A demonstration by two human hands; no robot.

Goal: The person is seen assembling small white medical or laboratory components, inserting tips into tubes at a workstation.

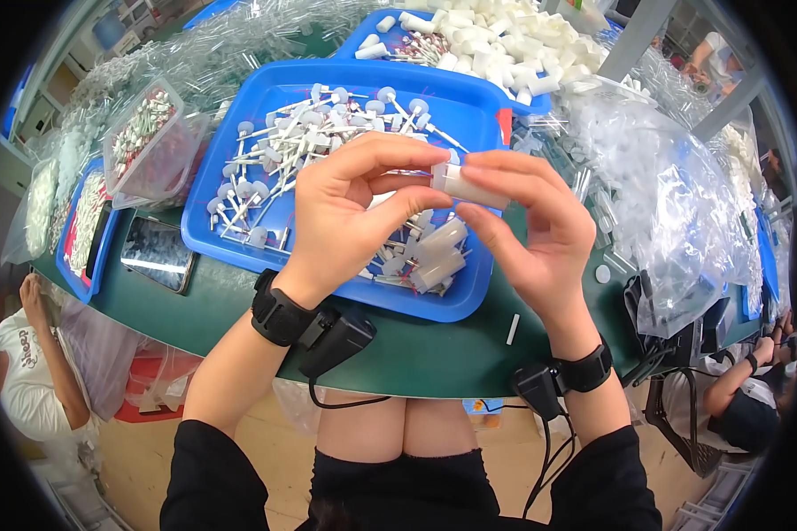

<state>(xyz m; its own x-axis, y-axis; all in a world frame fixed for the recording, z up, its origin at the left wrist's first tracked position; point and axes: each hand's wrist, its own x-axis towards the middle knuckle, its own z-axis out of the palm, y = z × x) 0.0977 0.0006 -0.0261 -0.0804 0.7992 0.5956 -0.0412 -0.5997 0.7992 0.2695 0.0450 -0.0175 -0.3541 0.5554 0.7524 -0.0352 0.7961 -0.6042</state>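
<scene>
Above the blue tray (pixel 212 159), both hands pinch a short white tube (pixel 480 192) with a whitish disc-like end. My left hand (pixel 350 208) grips its left end between thumb and fingers. My right hand (pixel 540 208) closes around the other end, fingers on top and thumb below. White sticks with round pale discs (pixel 314 133) fill much of the tray. Several capped, frosted tubes (pixel 438 265) lie in its near right corner, just under the hands.
A clear plastic box (pixel 146 146) of small white parts and a phone (pixel 158 252) lie left. White tubes (pixel 505 44) pile behind. Clear plastic bags (pixel 673 212) crowd the right. A small white stick (pixel 513 329) lies near the green table's (pixel 398 354) edge. Other people sit at both sides.
</scene>
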